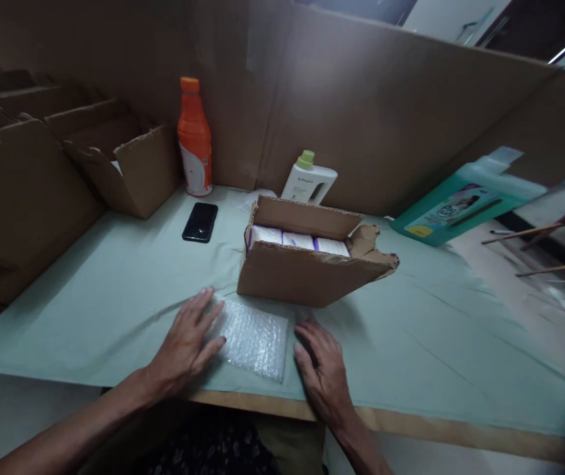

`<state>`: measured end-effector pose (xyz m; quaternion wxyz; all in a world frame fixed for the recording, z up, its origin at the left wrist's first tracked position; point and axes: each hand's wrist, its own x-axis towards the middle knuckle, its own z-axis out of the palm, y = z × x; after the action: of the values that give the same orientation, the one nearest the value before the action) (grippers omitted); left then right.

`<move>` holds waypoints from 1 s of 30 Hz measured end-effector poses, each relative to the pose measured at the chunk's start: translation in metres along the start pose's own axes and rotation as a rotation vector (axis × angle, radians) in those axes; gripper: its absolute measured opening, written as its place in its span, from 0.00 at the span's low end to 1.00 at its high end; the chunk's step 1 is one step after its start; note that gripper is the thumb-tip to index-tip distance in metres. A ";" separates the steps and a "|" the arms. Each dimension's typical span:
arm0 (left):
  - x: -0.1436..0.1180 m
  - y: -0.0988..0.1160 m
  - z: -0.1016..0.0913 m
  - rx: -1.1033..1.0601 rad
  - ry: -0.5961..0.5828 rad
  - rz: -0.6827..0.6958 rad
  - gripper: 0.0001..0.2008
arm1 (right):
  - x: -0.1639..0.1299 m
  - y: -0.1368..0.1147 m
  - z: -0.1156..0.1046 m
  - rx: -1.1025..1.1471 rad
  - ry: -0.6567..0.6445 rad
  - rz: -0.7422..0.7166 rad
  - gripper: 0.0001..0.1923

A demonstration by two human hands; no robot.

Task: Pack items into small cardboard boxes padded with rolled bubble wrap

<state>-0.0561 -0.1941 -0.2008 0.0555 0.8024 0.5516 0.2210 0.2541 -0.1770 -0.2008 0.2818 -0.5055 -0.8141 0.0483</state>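
Note:
A flat piece of bubble wrap [255, 338] lies on the green cloth near the table's front edge. My left hand [189, 340] rests at its left side, fingers apart, with the thumb and fingertips at the wrap's edge. To the right of the wrap, my right hand [323, 366] lies on the cloth with its fingers loosely bent and nothing visible in them. Just behind the wrap stands an open cardboard box [302, 274]. Inside it sit white packs [298, 241] with purple edges in a row.
A black phone [200, 222] lies behind my left hand. Along the cardboard wall stand an orange bottle [195, 138], a white bottle with a green cap [308, 179] and a large teal jug [465, 201]. Open cardboard boxes [148, 171] fill the left side. The cloth [441, 330] covers the table.

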 end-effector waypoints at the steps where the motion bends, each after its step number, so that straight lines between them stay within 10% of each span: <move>1: 0.000 -0.004 0.001 -0.004 0.063 -0.088 0.26 | -0.001 0.000 0.001 -0.022 0.037 0.038 0.16; 11: 0.012 0.013 0.008 -0.125 0.241 -0.240 0.03 | 0.009 -0.037 0.013 0.203 0.051 0.260 0.08; 17: 0.007 0.024 -0.011 -0.404 0.129 -0.435 0.30 | 0.007 -0.036 -0.004 0.452 0.024 0.491 0.28; 24: 0.005 0.021 -0.009 -0.397 0.111 -0.104 0.17 | 0.022 -0.039 -0.016 0.236 -0.127 0.102 0.14; 30: 0.016 0.047 -0.062 -0.074 0.579 0.352 0.28 | 0.032 -0.054 -0.072 0.060 0.338 -0.321 0.29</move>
<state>-0.0368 -0.2078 -0.1248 -0.1132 0.7867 0.3892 0.4656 0.2369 -0.1910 -0.1072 0.4330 -0.3618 -0.8236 -0.0580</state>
